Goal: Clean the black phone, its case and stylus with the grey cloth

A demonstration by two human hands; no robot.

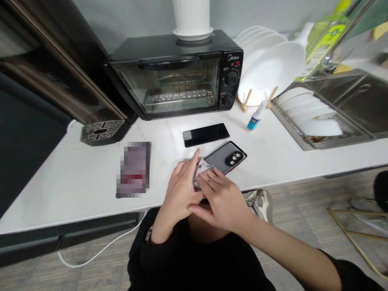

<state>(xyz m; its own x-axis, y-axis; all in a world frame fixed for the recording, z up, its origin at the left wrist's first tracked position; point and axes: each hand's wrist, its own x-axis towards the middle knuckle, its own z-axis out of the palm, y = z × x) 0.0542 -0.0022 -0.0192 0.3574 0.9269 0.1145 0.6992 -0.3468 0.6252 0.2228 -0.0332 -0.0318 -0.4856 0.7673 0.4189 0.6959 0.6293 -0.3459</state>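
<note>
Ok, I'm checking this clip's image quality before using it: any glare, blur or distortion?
Head view: wide-angle distortion bends the white counter toward the frame edges, and glare washes out its surface; a pixelated patch hides the flat item; the left hand and right hand look fairly sharp.

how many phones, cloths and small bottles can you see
phones: 2, a black phone and a cased phone with its cameras up
cloths: 1, a crumpled cloth between the left hand and right hand
small bottles: 1, a white and blue bottle
total: 4
</note>
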